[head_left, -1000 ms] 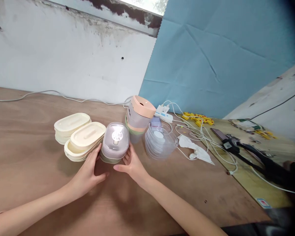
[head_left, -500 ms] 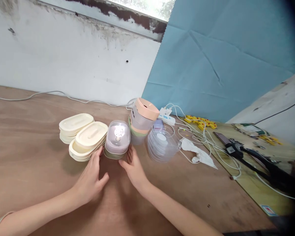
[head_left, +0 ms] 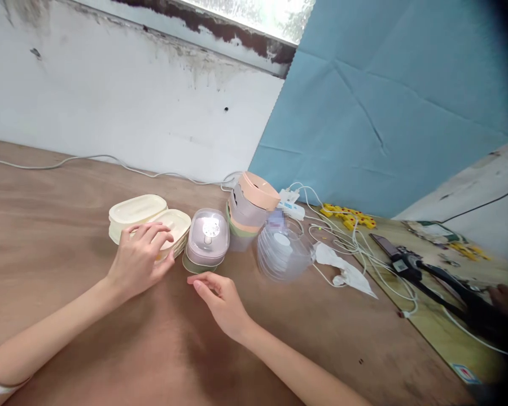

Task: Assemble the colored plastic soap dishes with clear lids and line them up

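My left hand (head_left: 141, 256) is over the front stack of cream oval plastic pieces (head_left: 178, 223), fingers apart and bent. Its palm and fingers hide much of that stack, so contact is unclear. A second cream stack (head_left: 138, 208) stands just behind. To the right of the left hand is a lilac container with a clear lid (head_left: 207, 234), set on a green one (head_left: 202, 266). My right hand (head_left: 220, 300) hovers in front of these containers, loosely curled, thumb and forefinger apart, with nothing visible in it.
Nested peach, lilac and green plastic rings (head_left: 254, 206) stand behind the containers. To their right are stacked clear covers (head_left: 281, 254), a white tissue (head_left: 342, 268), a power strip (head_left: 292, 210) and tangled white cables. A black device (head_left: 406, 268) and yellow pieces (head_left: 347, 214) lie farther right.
My left hand has moved up and left from beside the lilac container onto the cream stack. My right hand has drawn away from the container's right side, toward me. The view has shifted slightly.
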`<state>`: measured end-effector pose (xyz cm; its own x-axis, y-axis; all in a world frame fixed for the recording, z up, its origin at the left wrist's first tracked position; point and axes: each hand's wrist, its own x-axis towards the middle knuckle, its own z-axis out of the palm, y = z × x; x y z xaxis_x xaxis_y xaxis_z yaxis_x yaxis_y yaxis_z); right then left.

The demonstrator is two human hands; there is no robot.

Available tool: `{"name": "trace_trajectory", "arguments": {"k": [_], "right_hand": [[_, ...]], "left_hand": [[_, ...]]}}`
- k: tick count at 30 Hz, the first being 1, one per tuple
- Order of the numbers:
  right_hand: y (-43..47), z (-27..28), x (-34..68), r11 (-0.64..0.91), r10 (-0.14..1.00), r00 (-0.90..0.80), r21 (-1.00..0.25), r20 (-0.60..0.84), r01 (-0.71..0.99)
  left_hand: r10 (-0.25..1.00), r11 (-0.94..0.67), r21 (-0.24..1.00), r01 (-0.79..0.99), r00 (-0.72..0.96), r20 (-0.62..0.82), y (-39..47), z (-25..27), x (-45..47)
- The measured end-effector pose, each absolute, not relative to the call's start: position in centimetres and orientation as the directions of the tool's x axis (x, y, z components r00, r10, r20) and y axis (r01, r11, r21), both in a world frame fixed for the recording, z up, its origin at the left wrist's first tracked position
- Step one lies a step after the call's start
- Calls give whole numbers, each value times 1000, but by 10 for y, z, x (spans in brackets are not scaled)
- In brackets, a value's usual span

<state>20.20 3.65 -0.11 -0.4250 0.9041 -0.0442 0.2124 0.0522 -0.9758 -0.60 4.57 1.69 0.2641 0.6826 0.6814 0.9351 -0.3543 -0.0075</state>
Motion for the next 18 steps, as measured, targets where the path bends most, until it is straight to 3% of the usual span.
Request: {"name": "trace_trajectory", "arguments": {"k": [9, 18], "right_hand": [[64, -14, 192, 117, 946, -322, -974, 49, 195], [101, -30, 169, 196, 966, -213, -954, 148, 225]], "left_hand": [[749, -261, 3, 965, 200, 632, 35, 5, -25], [784, -227, 97, 969, 123, 608, 35, -2, -30]]}}
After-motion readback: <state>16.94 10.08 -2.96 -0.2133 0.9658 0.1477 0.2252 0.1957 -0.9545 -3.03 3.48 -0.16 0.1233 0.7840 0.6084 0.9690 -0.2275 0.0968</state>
